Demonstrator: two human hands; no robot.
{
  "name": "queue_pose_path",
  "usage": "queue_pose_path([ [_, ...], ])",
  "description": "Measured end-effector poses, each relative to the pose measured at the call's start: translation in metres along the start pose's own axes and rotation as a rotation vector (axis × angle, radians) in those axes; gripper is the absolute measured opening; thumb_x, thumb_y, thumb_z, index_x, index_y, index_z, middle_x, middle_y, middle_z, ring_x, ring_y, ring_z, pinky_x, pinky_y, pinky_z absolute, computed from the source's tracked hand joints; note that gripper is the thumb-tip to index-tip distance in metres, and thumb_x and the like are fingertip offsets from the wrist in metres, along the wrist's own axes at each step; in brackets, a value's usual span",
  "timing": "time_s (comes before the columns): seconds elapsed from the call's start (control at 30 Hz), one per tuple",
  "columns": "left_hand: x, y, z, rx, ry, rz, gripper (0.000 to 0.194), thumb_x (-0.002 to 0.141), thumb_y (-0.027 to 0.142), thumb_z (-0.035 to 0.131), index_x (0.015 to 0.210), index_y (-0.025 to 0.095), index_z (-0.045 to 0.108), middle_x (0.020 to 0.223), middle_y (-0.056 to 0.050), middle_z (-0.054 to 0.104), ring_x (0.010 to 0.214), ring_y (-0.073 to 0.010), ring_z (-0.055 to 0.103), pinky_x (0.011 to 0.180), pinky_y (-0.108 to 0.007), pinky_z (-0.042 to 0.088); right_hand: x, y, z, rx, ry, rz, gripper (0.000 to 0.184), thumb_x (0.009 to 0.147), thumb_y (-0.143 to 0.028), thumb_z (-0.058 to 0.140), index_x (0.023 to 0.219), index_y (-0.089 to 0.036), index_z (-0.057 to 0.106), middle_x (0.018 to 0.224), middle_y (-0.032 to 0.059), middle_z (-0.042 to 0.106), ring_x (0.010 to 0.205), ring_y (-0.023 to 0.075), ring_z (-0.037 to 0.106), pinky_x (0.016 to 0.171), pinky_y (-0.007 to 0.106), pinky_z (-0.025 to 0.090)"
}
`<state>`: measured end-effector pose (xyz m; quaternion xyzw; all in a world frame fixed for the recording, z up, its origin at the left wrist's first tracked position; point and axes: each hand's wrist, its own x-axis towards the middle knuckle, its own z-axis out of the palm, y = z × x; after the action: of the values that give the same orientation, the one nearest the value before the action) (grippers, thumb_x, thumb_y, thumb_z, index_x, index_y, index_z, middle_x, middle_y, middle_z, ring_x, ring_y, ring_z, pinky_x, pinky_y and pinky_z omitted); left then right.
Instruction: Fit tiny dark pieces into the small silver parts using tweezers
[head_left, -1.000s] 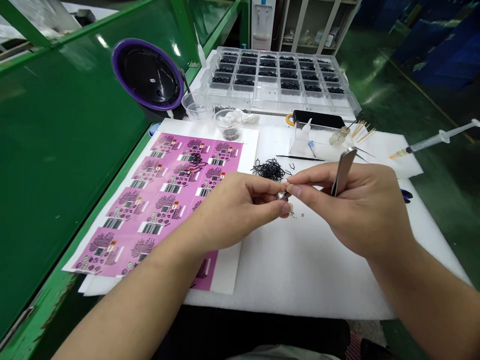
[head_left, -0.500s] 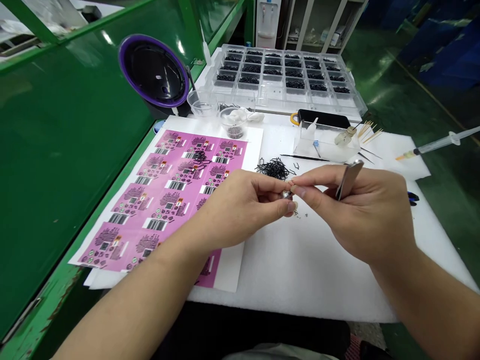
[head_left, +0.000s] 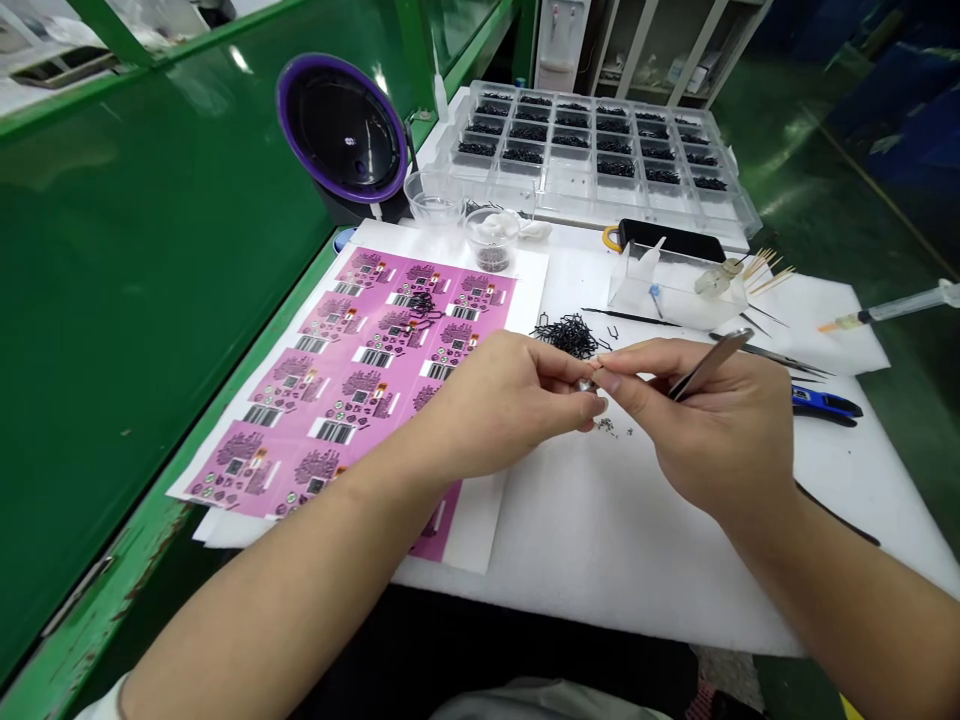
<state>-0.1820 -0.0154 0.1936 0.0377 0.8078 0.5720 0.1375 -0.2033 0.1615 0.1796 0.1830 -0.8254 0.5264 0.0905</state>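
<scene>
My left hand (head_left: 517, 405) is closed, thumb and forefinger pinching a small shiny metal piece (head_left: 586, 385) whose kind I cannot make out. Against it, the fingertips of my right hand (head_left: 720, 430) meet in a pinch. Metal tweezers (head_left: 709, 365) are tucked in my right hand, their flat end pointing up and away from the left hand. Whether the right fingertips also hold a tiny part is hidden. Just beyond the fingers lies a heap of small black bent pieces (head_left: 568, 336). Tiny loose bits (head_left: 606, 428) are scattered on the white foam sheet below my fingertips.
Pink printed sheets (head_left: 337, 385) lie at left, with more black pieces on them. A divided clear tray (head_left: 577, 180), clear cups (head_left: 491, 240), a purple-rimmed round device (head_left: 341, 128) and a phone (head_left: 667, 240) stand behind. At right are a blue-handled tool (head_left: 825, 402) and a syringe (head_left: 900, 303).
The view has shifted, so the bench sits farther right and slightly higher in the picture. The blue-handled tool shows more fully beside my right hand. Both hands keep their pinch.
</scene>
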Motion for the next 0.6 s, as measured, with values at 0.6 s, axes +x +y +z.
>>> queue_pose_path([
  [0.6, 0.0005, 0.0025, -0.0020, 0.093, 0.029, -0.031, 0.018, 0.078, 0.028, 0.065, 0.090, 0.025, 0.080, 0.065, 0.003, 0.072, 0.065, -0.0159, 0.066, 0.057, -0.025, 0.045, 0.0008, 0.0001, 0.0022, 0.019, -0.010, 0.027, 0.007, 0.075, -0.022, 0.078, 0.081, -0.025, 0.078, 0.081, 0.0018, 0.076, 0.081, 0.0229, 0.072, 0.062, 0.033, 0.058],
])
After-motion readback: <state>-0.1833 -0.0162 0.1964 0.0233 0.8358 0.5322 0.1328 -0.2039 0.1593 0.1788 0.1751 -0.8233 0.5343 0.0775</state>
